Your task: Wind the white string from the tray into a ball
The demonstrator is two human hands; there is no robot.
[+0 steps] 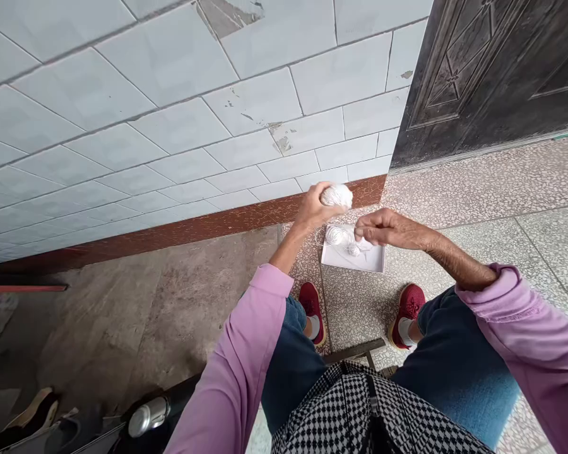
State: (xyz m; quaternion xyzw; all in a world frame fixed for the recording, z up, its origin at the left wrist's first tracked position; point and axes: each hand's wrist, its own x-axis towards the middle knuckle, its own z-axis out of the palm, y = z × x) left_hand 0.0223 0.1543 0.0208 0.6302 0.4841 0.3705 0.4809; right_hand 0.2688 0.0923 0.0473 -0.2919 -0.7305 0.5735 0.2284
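Note:
My left hand (316, 207) is wrapped round a large ball of white yarn (336, 195), held in the air close to the tiled wall. To its right, my right hand (383, 228) is closed with thumb and fingers pinched together. Whatever those fingers hold, if anything, is too fine to make out. Below both hands a shallow white box (353, 262) lies on the floor. Inside it are a medium ball of white yarn (334, 235) and a smaller ball (354, 250), with loose strands around them. My right hand partly covers the box's far right side.
The tiled wall (180, 120) with its brown skirting runs along the front. A dark carved door (483, 69) stands at the upper right. My red shoes (311, 307) are planted on either side below the box. A metal canister (147, 416) and footwear (31, 416) are at lower left.

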